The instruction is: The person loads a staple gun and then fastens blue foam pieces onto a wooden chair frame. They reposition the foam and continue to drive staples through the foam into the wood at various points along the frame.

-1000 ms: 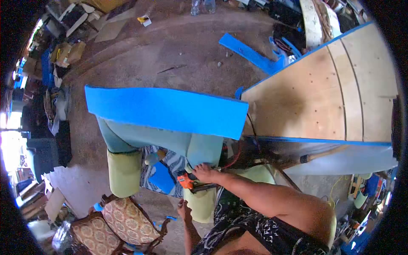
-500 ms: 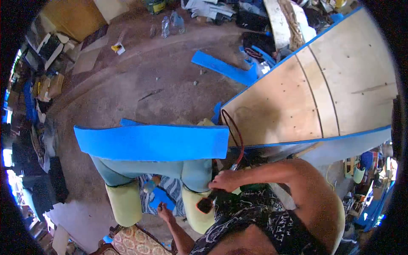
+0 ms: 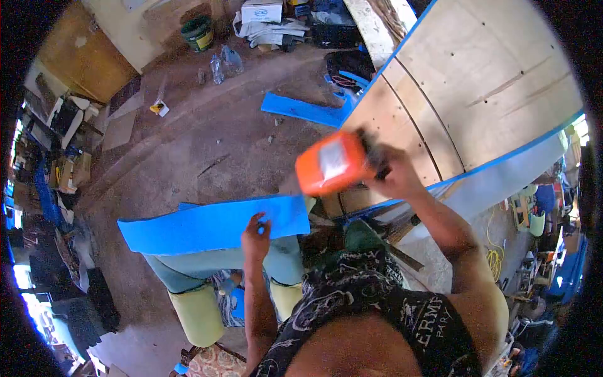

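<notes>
Raised since the previous frames, the right hand (image 3: 392, 173) now carries the orange power tool (image 3: 331, 164) up in front of the plywood panel (image 3: 496, 81); half a second ago the tool hung low beside the yellow-green foam legs, and one second ago it sat against the frame lower still. Over the same interval the left hand (image 3: 255, 237) has come up from beside the lower foam to the blue foam strip (image 3: 210, 224). Largest in view is the plywood panel, edged in blue, tilted across the upper right. Next in size is the bare dirt floor (image 3: 207, 138), with a second blue foam offcut (image 3: 301, 110) lying near the panel's lower corner. The blue foam strip lies roughly level across the top of a pale teal upholstered frame (image 3: 207, 264), which stands on yellow-green foam legs (image 3: 200, 314). The right hand is closed around the dark rear grip of the orange power tool, fingers wrapped tight; the tool is held clear of the foam strip, above its right end. The left hand rests on the strip's lower edge near the right end, fingers curled onto the blue surface; whether it pinches the strip or merely presses it cannot be determined. Two plastic bottles (image 3: 225, 63) and a green bucket (image 3: 198, 31) stand at the far edge of the floor.
</notes>
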### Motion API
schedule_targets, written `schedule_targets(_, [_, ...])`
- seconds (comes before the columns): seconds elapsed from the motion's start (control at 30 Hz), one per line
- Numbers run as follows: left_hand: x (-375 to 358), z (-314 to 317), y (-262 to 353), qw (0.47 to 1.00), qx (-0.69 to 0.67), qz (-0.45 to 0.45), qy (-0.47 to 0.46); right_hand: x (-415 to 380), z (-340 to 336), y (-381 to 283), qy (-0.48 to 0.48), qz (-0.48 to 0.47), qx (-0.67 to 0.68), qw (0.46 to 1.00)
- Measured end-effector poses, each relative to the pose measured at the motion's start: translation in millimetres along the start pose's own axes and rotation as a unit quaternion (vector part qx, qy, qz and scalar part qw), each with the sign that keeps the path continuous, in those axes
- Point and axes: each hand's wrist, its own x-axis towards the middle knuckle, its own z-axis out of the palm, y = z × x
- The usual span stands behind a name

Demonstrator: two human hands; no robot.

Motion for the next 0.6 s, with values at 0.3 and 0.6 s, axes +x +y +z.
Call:
schedule_targets(0.3, [101,85,37,0.922,0.327,0.076,-0.192,54,-65,18,0.302,0.009,0.310,0.902])
schedule_targets(0.6, [129,95,13,0.921,0.290,0.209,-0.154,56,-100,75,0.323,0.096,0.361,0.870])
